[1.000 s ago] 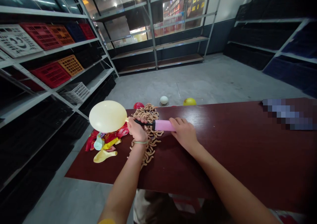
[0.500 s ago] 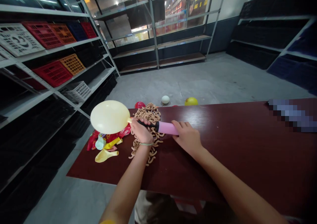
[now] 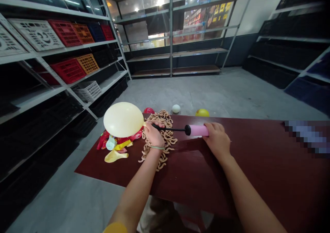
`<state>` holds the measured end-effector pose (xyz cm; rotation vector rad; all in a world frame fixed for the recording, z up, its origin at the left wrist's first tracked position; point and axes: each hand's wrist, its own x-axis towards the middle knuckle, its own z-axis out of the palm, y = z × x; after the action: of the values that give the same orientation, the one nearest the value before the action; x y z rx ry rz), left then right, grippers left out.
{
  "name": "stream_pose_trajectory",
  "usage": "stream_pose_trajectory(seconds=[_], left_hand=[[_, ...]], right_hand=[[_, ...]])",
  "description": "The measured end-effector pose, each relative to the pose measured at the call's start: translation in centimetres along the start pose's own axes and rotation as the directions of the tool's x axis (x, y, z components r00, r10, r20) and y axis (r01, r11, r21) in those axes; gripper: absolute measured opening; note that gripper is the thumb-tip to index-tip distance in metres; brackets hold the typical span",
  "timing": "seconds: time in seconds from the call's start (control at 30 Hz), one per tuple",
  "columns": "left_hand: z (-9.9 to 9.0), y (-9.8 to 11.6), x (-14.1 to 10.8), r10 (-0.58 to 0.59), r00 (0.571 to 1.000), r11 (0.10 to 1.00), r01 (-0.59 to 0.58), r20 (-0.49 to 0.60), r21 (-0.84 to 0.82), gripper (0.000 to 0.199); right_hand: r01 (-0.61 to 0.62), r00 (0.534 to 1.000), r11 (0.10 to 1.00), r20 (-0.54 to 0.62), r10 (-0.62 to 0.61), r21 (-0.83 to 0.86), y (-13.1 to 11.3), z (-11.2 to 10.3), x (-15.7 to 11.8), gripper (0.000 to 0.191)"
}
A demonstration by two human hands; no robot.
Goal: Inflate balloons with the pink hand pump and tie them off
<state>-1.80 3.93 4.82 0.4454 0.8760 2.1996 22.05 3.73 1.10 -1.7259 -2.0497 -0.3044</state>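
Note:
A pale yellow inflated balloon [image 3: 123, 119] sits at the nozzle end of a hand pump with a pink barrel [image 3: 198, 130] and a black rod. My left hand [image 3: 154, 135] is closed round the pump's black end and the balloon's neck. My right hand [image 3: 218, 140] grips the far end of the pink barrel, and the thin black rod shows between the two hands. Below the balloon lie uninflated balloons, among them a pale yellow one [image 3: 116, 156] and a bright yellow one [image 3: 122, 145]. Under my left hand is a heap of tan, curly, worm-like pieces [image 3: 167, 136].
The dark red table [image 3: 196, 174] has a pixelated patch [image 3: 306, 136] at its right. Beyond its far edge are a white balloon [image 3: 176, 108], a yellow one [image 3: 202, 112] and a red one [image 3: 149, 110]. Shelves with plastic crates [image 3: 68, 70] stand at the left.
My right hand has drawn the pink barrel to the right, away from my left hand, so more black rod shows. The camera view has shifted a little. The balloon stays on the nozzle.

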Motion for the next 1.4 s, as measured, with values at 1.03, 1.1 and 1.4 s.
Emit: stream_pose_trajectory(seconds=[1.03, 1.1, 1.4], left_hand=[[-0.5, -0.5, 0.0, -0.054, 0.995, 0.998, 0.057, -0.082, 0.029, 0.032], [-0.2, -0.3, -0.3, -0.085, 0.993, 0.996, 0.087, -0.085, 0.014, 0.034], [0.0, -0.5, -1.1, -0.021, 0.999, 0.999, 0.020, 0.043, 0.029, 0.031]], right_hand=[[0.176, 0.956, 0.984, 0.242, -0.165, -0.024, -4.2, -0.4, -1.1, 0.028], [0.161, 0.968, 0.987, 0.200, -0.154, -0.021, -6.6, -0.9, -1.7, 0.031], [0.208, 0.974, 0.977, 0.107, -0.202, -0.050, -3.8, -0.3, -0.6, 0.037]])
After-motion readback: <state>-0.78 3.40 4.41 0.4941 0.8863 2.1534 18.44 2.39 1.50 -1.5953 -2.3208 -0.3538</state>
